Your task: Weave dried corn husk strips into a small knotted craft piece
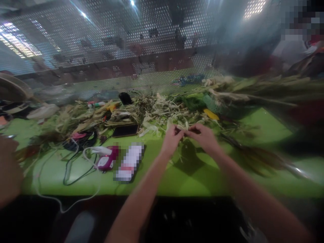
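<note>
Both of my hands meet above the green tabletop (152,182), fingertips nearly touching. My left hand (172,134) is closed in a pinch on a pale leaf strip (169,122), which looks like dried husk. Opposite it, my right hand (202,135) pinches the same pale material from the right side. Between the fingers the exact fold of the strip is too small to make out. Thin green bits hang under the hands. Right behind them lies a heap of dried strips and shreds (159,107).
A dark phone (125,131), a phone with a blurred screen (129,162) and a magenta power bank (108,158) with cables lie to the left. Dark scissors-like blades (231,140) lie right. Long dried leaves (268,86) stretch across the back right. Another person's arm (8,170) shows at left.
</note>
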### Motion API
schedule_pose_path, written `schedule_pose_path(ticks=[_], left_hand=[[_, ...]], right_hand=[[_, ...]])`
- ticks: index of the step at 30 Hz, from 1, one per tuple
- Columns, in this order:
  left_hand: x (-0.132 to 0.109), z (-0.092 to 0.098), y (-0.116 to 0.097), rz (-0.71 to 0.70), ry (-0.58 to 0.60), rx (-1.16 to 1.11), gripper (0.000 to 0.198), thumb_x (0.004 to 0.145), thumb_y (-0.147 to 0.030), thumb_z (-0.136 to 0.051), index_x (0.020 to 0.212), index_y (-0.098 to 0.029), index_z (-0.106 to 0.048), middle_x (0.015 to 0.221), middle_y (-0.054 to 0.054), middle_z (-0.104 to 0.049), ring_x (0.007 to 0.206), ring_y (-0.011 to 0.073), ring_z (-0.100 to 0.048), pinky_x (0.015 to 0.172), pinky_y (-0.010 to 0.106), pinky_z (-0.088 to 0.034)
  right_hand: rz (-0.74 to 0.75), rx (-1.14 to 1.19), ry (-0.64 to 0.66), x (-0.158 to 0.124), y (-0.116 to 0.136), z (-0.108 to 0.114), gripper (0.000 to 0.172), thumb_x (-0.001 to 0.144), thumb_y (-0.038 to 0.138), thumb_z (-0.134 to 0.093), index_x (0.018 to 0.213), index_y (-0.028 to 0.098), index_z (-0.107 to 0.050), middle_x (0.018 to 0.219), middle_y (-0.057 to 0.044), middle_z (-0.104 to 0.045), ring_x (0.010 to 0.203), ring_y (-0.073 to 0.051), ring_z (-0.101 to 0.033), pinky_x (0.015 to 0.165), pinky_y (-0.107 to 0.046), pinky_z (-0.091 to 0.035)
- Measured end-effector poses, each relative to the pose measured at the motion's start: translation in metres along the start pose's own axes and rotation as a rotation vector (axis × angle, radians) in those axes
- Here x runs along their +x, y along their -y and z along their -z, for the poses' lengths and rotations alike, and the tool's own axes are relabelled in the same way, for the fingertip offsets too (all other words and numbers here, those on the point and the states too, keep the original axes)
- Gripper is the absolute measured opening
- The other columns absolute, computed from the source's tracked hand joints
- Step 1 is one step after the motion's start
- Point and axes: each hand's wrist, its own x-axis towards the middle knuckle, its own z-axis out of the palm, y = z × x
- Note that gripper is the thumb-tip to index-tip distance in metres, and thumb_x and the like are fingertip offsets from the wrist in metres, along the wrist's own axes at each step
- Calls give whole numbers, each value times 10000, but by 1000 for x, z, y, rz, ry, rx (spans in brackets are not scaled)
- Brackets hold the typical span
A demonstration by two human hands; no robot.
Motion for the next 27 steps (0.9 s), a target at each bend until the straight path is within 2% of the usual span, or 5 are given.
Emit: schedule_pose_path(ticks=[3,6,14,22,27], left_hand=[[-2,2,-5,65,30,-1,310,797,-452,-701,899,-182,-587,770,-1,-611,605,86,-500,580,224,-375],[-2,4,-8,79,80,32,308,750,-391,-758,900,-162,-617,775,15,-639,665,99,-539,640,227,-407],[1,1,-6,-33,101,128,143,730,-228,-736,821,-157,-651,733,4,-614,696,115,-534,675,241,-408],[-3,7,-4,77,314,-212,220,685,-237,-798,824,-157,-646,758,-8,-584,662,70,-514,644,205,-417],[-5,4,-6,110,325,-223,309,703,-344,-806,860,-168,-607,766,-8,-596,679,89,-562,688,235,-473]], right_hand=[[-85,142,-23,2,0,1,255,728,425,-736,777,185,-665,724,-16,-650,687,-172,-568,660,-296,-458],[-103,191,-48,4,1,4,244,706,408,-742,767,185,-664,704,-4,-633,660,-156,-544,640,-284,-446],[-35,50,-68,1,8,5,238,712,414,-723,700,196,-630,646,6,-578,632,-154,-504,603,-280,-419],[-270,530,83,-1,11,6,290,614,406,-787,651,202,-584,593,24,-515,541,-123,-449,534,-267,-393],[-181,393,71,3,11,10,312,668,459,-781,671,203,-602,628,7,-565,576,-141,-507,597,-296,-440]])
